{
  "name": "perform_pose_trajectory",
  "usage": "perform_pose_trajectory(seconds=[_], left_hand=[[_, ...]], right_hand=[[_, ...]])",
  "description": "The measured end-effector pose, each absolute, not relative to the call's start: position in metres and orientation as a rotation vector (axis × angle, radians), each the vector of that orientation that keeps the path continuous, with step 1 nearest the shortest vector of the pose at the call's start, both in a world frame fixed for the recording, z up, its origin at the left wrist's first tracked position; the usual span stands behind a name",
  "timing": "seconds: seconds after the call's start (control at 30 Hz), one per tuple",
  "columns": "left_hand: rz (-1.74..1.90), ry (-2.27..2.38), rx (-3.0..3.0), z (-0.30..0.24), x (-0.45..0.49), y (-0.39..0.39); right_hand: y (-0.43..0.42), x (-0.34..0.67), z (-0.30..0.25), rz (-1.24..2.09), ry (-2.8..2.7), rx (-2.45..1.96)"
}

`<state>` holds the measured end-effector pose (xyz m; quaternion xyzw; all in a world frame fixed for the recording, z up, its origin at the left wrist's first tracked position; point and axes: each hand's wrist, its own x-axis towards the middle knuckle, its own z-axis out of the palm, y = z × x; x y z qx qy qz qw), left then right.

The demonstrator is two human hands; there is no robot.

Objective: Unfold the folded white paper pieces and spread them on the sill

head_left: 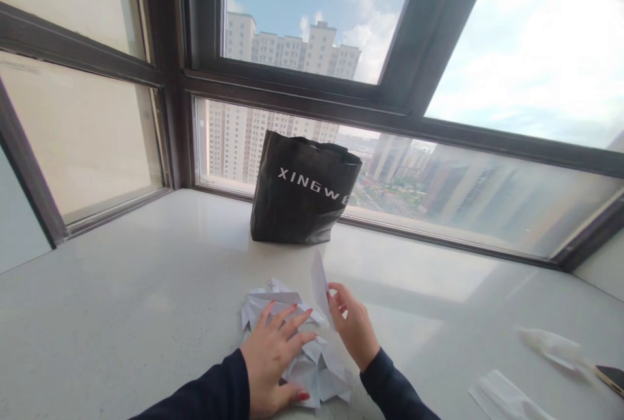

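Several folded white paper pieces (312,378) lie in a loose, overlapping pile on the white sill. My left hand (275,355) rests on top of this pile, palm down with its fingers spread, covering part of it. Just to the right, my right hand (353,326) pinches a thin white sheet of paper (320,280) between thumb and fingers. That sheet stands upright, nearly edge-on, beside the pile. Its lower part is partly blurred against the sill.
A black bag (305,192) with white lettering stands behind the pile, close to the window. At the right lie a crumpled white wrapper (556,348), a dark flat item (611,378) and another white piece (507,397). Dark window frames (302,91) border the white sill (146,290).
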<state>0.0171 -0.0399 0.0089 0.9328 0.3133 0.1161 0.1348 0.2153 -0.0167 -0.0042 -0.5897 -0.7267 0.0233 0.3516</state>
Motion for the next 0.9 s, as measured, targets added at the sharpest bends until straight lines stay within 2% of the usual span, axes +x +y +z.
perform_pose_trajectory(seconds=[0.23,0.43,0.63,0.9], left_hand=[[0.673,0.898,2.566,0.019,-0.003,-0.031],[0.972,1.041,2.333,0.005,-0.017,-0.012],[0.806,1.502,2.156,-0.011,-0.015,0.021],[0.912,1.443,2.065,0.013,-0.03,0.037]], right_hand=[[-0.034,0.206,0.007,0.09,-1.99,-1.413],[-0.039,0.213,0.016,0.427,-2.041,-1.531],[-0.037,0.202,-0.003,0.453,-2.092,-1.565],[-0.032,0.204,-0.01,0.398,-1.806,-1.338]])
